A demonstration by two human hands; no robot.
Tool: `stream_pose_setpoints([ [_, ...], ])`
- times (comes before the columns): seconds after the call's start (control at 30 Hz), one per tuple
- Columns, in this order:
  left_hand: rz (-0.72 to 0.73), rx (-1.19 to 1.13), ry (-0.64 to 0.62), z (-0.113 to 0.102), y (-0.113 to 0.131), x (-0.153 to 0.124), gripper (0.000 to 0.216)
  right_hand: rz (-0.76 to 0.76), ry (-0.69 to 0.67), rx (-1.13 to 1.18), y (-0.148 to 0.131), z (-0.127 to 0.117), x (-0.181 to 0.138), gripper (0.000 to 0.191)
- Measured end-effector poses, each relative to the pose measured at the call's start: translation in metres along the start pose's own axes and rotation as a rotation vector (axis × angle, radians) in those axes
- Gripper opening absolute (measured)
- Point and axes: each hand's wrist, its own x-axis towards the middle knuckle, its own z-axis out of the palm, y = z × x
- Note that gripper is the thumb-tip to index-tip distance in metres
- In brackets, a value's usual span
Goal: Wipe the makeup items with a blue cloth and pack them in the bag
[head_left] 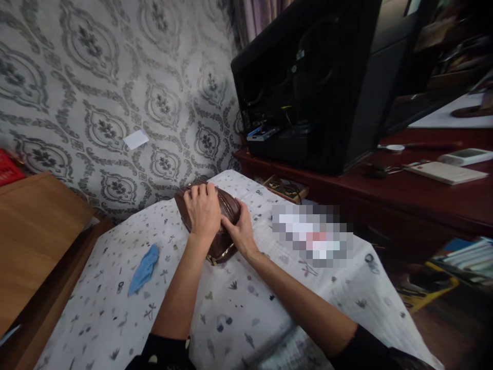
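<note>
A brown leather-like bag (223, 241) with gold zippers lies on the white patterned cloth (246, 318), close to the wall. Over its top bends my left hand (204, 208), the fingers curled at the far edge; whatever the fingertips pinch there is hidden. Along the bag's right side, my right hand (243, 226) grips with the thumb on the near face and the fingers around the side. To the left of the bag, a crumpled blue cloth (144, 270) rests apart from both hands.
A large black glass-sided computer case (300, 97) stands on the dark red desk (423, 200) at right. Below it a small wooden tray (287, 189) holds cables. A blurred-out item (313, 236) lies on the cloth. Wooden furniture (42, 226) borders the left.
</note>
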Motion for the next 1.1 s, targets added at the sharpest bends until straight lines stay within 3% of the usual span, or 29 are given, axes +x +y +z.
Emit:
stream_pose_setpoints([
  [0.23, 0.000, 0.008, 0.008, 0.004, -0.002, 0.002, 0.027, 0.025, -0.034, 0.117, 0.002, -0.007, 0.005, 0.064],
  [0.37, -0.011, -0.004, -0.006, 0.003, -0.002, 0.003, 0.024, 0.067, -0.138, 0.209, 0.005, -0.016, 0.009, 0.056],
  [0.5, -0.041, -0.099, -0.015, 0.002, -0.005, 0.005, 0.022, 0.017, -0.244, 0.277, 0.008, -0.022, 0.014, 0.064],
  [0.63, -0.065, -0.219, -0.016, 0.002, -0.007, 0.007, 0.021, 0.036, -0.214, 0.258, 0.008, -0.019, 0.016, 0.067],
  [0.93, -0.029, -0.208, -0.063, 0.003, -0.007, 0.008, 0.018, 0.039, -0.143, 0.240, 0.009, -0.013, 0.016, 0.063],
  [1.1, 0.055, -0.153, -0.138, 0.000, -0.012, 0.005, 0.038, 0.040, -0.154, 0.282, 0.009, -0.014, 0.016, 0.060],
])
